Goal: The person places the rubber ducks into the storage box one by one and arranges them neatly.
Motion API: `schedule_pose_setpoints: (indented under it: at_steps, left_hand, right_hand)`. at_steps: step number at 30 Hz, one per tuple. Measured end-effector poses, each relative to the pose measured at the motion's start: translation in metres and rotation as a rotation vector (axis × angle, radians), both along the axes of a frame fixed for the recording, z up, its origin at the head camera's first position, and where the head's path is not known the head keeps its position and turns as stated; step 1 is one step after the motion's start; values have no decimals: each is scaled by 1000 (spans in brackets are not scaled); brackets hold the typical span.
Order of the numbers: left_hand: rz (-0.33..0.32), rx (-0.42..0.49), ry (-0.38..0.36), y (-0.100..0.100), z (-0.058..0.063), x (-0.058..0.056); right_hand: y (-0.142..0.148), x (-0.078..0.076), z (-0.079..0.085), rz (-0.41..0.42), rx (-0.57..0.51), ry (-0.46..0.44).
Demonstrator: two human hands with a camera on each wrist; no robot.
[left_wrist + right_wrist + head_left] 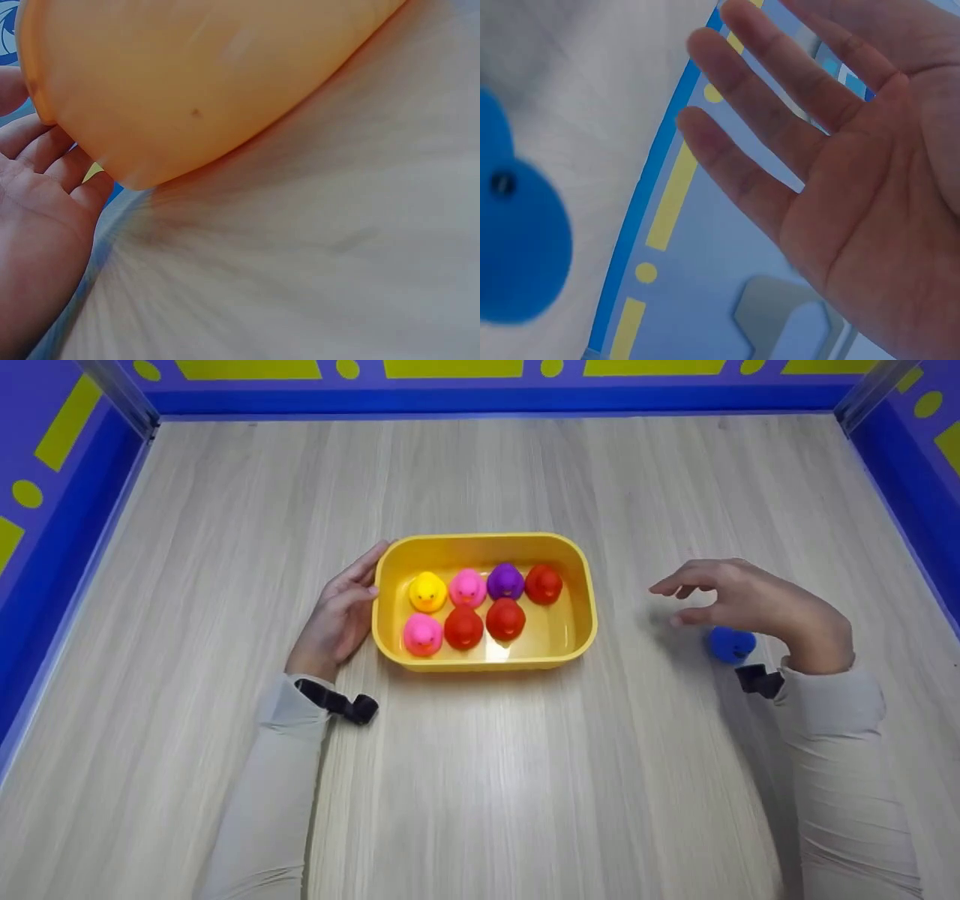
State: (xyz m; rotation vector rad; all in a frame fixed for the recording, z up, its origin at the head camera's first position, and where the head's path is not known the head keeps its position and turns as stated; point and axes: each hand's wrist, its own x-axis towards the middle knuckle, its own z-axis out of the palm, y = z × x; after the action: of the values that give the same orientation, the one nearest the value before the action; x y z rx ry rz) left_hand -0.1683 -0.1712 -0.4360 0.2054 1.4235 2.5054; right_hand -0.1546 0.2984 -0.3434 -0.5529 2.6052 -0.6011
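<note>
A yellow plastic bin (480, 658) stands mid-table with several small rubber ducks inside. They are a yellow duck (427, 592), two pink ducks, a purple duck (505, 583) and several red ones. At the bin's left end, my left hand (341, 611) touches the outer wall, fingers fairly straight and thumb by the rim; the left wrist view shows its palm (45, 202) with fingertips hidden behind the bin. My right hand (739, 592) hovers right of the bin, fingers loosely spread and holding nothing. Close below it sits a blue duck (731, 645), partly covered by the hand.
The wood-patterned table (480, 780) is bordered by a blue and purple wall (480, 401) with yellow marks at the back and both sides. Black wrist mounts (364, 709) are strapped over the pale sleeves (270, 795).
</note>
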Motion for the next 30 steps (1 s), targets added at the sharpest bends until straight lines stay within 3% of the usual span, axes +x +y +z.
schedule_pose_setpoints:
  at_steps: [19,30]
  left_hand:
    - [14,24,4,0,-1,1]
    - [6,13,0,0,1,1]
  right_hand:
    - [40,9,-1,-33,128,-153]
    - [54,13,0,-55,142,-224]
